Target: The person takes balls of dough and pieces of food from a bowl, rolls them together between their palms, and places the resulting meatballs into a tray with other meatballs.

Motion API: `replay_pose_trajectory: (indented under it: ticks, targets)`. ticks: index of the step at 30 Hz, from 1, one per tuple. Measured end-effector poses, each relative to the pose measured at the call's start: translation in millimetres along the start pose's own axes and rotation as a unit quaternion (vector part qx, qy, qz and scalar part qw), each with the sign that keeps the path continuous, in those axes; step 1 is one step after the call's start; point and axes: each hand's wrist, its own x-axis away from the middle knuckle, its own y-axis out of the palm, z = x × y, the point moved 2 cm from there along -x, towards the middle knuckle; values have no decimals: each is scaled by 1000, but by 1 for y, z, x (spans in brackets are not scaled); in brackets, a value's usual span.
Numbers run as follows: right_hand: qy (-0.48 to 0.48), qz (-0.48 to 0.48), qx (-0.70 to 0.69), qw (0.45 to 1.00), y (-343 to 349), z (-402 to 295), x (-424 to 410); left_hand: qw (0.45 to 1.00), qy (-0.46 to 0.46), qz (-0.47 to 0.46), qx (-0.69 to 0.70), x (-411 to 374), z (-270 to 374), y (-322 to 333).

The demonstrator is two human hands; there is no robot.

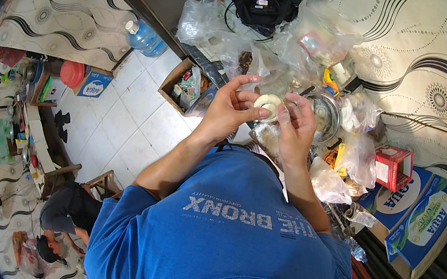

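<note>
A flat, pale round of dough [268, 106] is held up between my two hands, with a small dark opening or mark near its middle. My left hand [235, 102] grips its left edge, thumb on the near face and some fingers raised. At its right edge, my right hand [298, 118] pinches it between thumb and fingers. Both hands have whitish smears on the fingertips. Just right of my right hand, a round metal bowl [335, 123] holds several pale rounds. Below the hands lies a board [266, 139] dusted with white powder, partly hidden by my right hand.
Plastic bags [200, 21] and a black bag [263, 4] cover the table's far part. Right are a red box [392, 168] and a blue carton [423, 221]. An open cardboard box [171, 84] and a water jug [147, 39] stand left. Another person [69, 212] bends down at lower left.
</note>
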Motion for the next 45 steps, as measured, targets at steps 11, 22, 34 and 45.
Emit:
replay_pose_trajectory:
  ticks: [11,22,34,45]
  targets:
    - [-2,10,5,1000,-1,-2,6,997,-35,-41,59,1,-7,-2]
    - [-16,77,31,996,-14,-13,24,971,-128,-93,177,-10,-25,15]
    - [-97,215,114,965,-46,-36,68,955,-125,-253,90,-21,-35,63]
    - [-177,357,233,887,-64,-39,106,927,-200,-292,123,-14,-56,101]
